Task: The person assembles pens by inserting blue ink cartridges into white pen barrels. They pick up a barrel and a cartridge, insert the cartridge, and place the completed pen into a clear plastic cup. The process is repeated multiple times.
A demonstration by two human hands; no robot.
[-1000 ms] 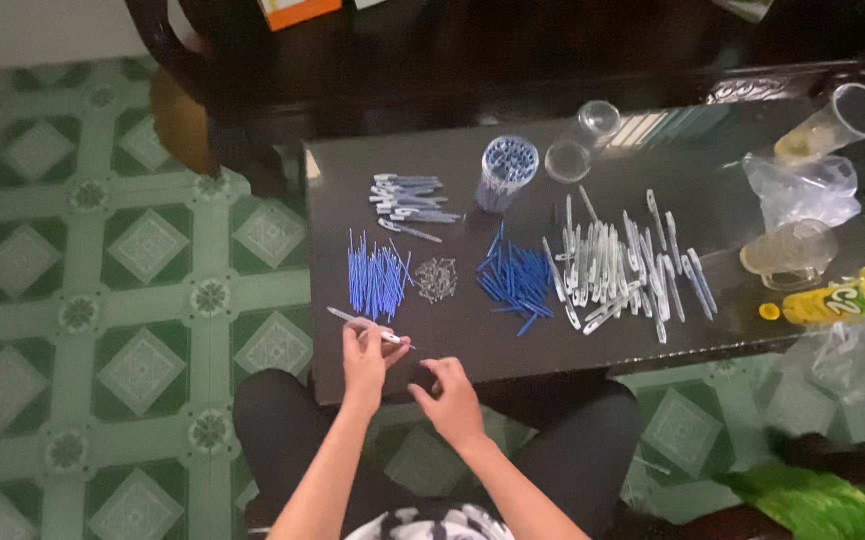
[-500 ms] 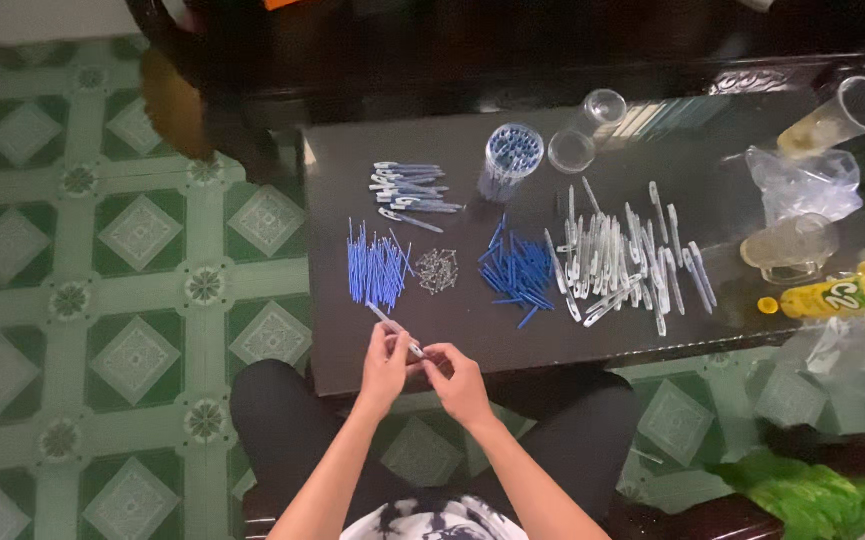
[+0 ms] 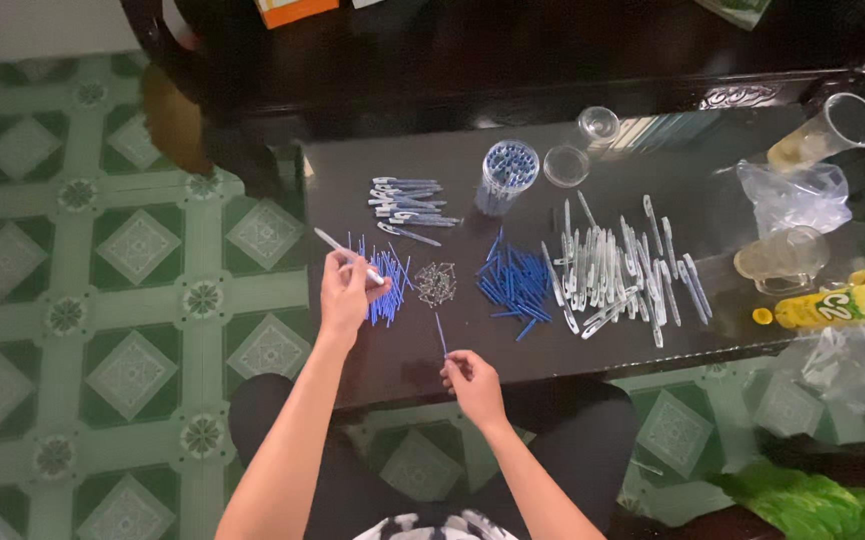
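My left hand [image 3: 344,292] holds a clear pen barrel [image 3: 336,248] above a pile of blue ink refills [image 3: 388,290] at the left of the dark table [image 3: 692,185]. My right hand [image 3: 472,383] pinches a single blue refill [image 3: 440,334] near the table's front edge. A small heap of metal springs [image 3: 435,284] lies between the refill pile and a pile of blue pen tips [image 3: 515,282].
Clear pen barrels [image 3: 612,270] are spread at the right. Finished pens [image 3: 407,203] lie at the back left beside a cup of pens [image 3: 505,177]. Plastic cups [image 3: 827,132], a plastic bag [image 3: 797,195] and a yellow bottle [image 3: 842,305] stand at the right edge.
My hands have come apart: the left one has risen over the refill pile with the barrel, and the right one has dropped to the table's front edge with a single refill.
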